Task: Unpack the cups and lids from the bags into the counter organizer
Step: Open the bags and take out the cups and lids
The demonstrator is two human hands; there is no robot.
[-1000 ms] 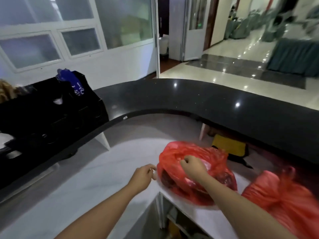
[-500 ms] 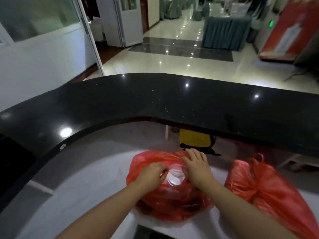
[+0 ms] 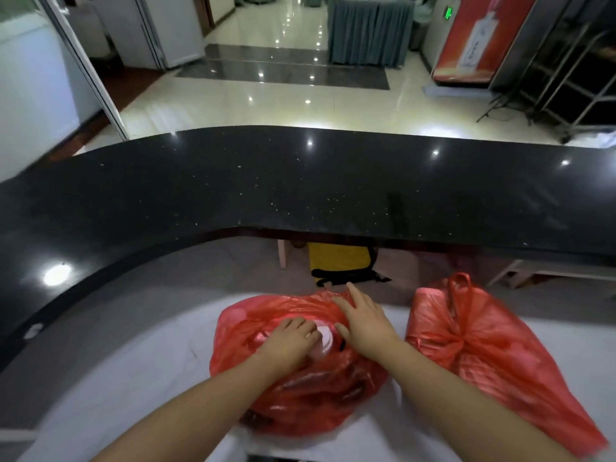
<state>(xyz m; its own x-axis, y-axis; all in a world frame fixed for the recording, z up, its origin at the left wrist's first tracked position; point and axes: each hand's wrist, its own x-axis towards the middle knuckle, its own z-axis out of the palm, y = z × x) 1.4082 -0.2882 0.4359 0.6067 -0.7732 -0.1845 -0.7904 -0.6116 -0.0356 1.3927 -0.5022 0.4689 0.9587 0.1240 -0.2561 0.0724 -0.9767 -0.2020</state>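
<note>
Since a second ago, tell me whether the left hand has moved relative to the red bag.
Yes. The left hand has gone from the bag's left edge onto the top of the red bag, beside the right hand.

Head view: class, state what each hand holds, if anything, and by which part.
Left hand grips a white plastic piece at the open red plastic bag's mouth; exact part unclear. Right hand presses flat on the bag's far edge.

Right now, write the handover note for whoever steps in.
Left hand: curled into the mouth of the open red bag, on the clear cups inside.
Right hand: fingers flat, holding the bag's far edge back.
Second red bag: tied, untouched, to the right on the white counter.
Done: first bag opened.
Left: nothing unpacked yet; the organizer is out of view.
</note>
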